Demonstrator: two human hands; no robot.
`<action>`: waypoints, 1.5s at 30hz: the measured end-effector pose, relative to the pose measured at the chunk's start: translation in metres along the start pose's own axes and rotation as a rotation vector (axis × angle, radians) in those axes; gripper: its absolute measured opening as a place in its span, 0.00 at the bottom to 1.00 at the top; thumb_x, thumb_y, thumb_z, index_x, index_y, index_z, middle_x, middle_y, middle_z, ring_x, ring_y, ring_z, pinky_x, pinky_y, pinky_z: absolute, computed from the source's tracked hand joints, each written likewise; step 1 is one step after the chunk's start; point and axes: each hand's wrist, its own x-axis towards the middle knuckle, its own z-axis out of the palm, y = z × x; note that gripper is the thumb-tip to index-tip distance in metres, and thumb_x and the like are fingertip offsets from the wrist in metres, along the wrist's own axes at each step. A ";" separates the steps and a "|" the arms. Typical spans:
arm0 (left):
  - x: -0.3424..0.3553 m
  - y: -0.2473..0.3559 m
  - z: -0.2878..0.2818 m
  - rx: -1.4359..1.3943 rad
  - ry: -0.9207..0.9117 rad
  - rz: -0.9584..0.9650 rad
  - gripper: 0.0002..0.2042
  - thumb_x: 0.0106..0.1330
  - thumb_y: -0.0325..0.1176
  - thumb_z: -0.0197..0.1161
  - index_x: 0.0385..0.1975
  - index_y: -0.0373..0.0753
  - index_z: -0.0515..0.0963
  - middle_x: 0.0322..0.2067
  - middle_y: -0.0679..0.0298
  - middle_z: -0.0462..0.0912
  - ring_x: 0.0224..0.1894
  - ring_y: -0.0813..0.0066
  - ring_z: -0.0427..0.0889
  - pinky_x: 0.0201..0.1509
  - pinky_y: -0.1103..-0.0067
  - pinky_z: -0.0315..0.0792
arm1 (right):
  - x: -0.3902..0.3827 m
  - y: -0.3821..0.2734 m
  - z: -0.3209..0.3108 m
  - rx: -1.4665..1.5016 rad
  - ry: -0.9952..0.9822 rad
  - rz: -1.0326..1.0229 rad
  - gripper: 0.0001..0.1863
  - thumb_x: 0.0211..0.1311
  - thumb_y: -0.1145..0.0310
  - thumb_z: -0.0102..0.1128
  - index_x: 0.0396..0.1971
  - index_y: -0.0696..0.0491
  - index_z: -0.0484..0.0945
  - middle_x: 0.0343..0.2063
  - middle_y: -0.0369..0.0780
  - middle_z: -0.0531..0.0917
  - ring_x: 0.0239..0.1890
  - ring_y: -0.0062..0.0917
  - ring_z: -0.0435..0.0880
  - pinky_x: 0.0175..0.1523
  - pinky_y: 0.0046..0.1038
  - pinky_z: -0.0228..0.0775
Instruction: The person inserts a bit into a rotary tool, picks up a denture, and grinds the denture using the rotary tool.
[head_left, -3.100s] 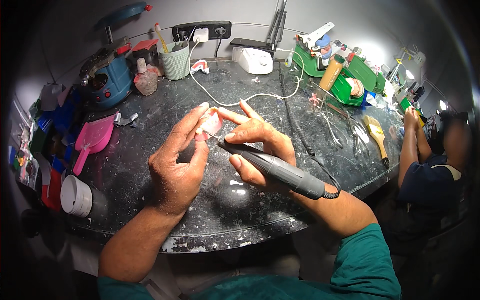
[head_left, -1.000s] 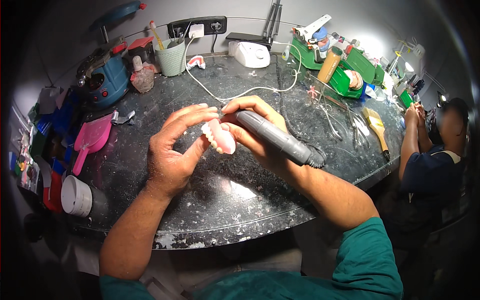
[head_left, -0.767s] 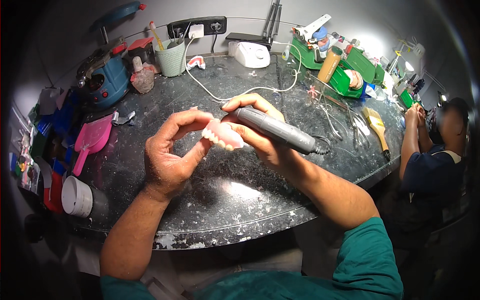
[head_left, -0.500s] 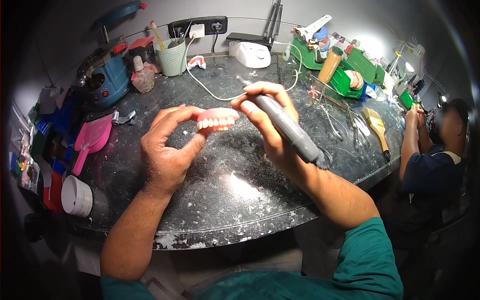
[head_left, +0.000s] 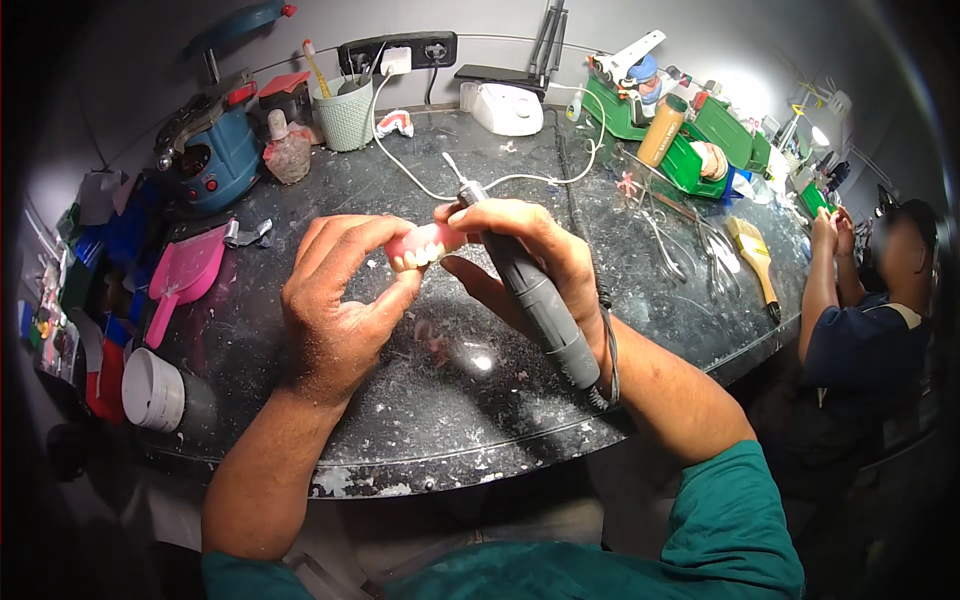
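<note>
My left hand (head_left: 345,285) pinches a pink denture (head_left: 420,246) between thumb and fingers, its row of white teeth facing me. In my right hand (head_left: 540,240) lies a grey rotary handpiece (head_left: 545,315), gripped along its body. Its thin bur (head_left: 452,166) points up and away, apart from the denture. Fingers of my right hand reach the right end of the denture and partly cover it. From the handpiece's rear, a dark cord loops by my right wrist.
On the left stand a pink dustpan (head_left: 190,268), a white tub (head_left: 154,392) and a blue machine (head_left: 212,165). A white control box (head_left: 505,110) sits at the back. Rightward lie a brush (head_left: 755,255), pliers (head_left: 715,250) and green boxes (head_left: 690,165). Another person (head_left: 870,320) works at far right.
My right hand has turned the handpiece more upright, its bur now farther forward and left. The denture has shifted slightly left and turned, with right fingers now against it.
</note>
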 end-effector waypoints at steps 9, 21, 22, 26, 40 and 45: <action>-0.010 -0.011 0.015 -0.487 0.038 -0.361 0.14 0.57 0.21 0.73 0.43 0.35 0.83 0.39 0.63 0.85 0.44 0.77 0.82 0.53 0.77 0.75 | -0.003 0.008 0.002 0.420 0.172 0.370 0.22 0.63 0.78 0.68 0.54 0.55 0.70 0.48 0.41 0.81 0.53 0.24 0.83 0.58 0.27 0.79; -0.015 0.000 0.023 -0.631 0.005 -0.389 0.14 0.57 0.20 0.73 0.42 0.35 0.79 0.41 0.65 0.84 0.44 0.79 0.82 0.55 0.78 0.74 | -0.011 -0.003 0.018 0.206 0.136 0.249 0.24 0.58 0.75 0.74 0.53 0.54 0.74 0.47 0.39 0.82 0.48 0.24 0.85 0.54 0.27 0.80; -0.016 0.002 0.024 -0.726 -0.026 -0.387 0.15 0.58 0.21 0.73 0.44 0.34 0.80 0.43 0.64 0.85 0.47 0.77 0.83 0.57 0.77 0.74 | -0.010 -0.005 0.018 0.207 0.137 0.249 0.24 0.58 0.75 0.74 0.53 0.54 0.74 0.47 0.39 0.82 0.48 0.24 0.85 0.54 0.27 0.80; -0.020 0.005 0.025 -0.529 -0.116 -0.340 0.16 0.59 0.22 0.71 0.48 0.35 0.80 0.44 0.63 0.85 0.50 0.76 0.83 0.59 0.76 0.73 | -0.009 -0.001 0.011 0.214 0.180 0.356 0.21 0.61 0.78 0.70 0.53 0.55 0.74 0.46 0.38 0.81 0.49 0.19 0.83 0.54 0.24 0.78; -0.010 -0.010 0.012 -0.631 -0.025 -0.366 0.14 0.70 0.19 0.61 0.53 0.30 0.74 0.53 0.56 0.80 0.57 0.70 0.80 0.65 0.75 0.72 | -0.004 -0.007 -0.002 -0.001 0.242 0.220 0.23 0.61 0.73 0.69 0.56 0.55 0.77 0.48 0.42 0.83 0.49 0.26 0.81 0.57 0.28 0.72; -0.006 -0.021 0.012 -0.592 0.102 -0.258 0.15 0.67 0.16 0.62 0.52 0.32 0.76 0.52 0.56 0.81 0.55 0.70 0.81 0.63 0.74 0.76 | -0.002 -0.004 -0.005 -0.125 0.218 0.031 0.17 0.57 0.75 0.69 0.49 0.56 0.83 0.44 0.42 0.86 0.46 0.30 0.84 0.54 0.30 0.75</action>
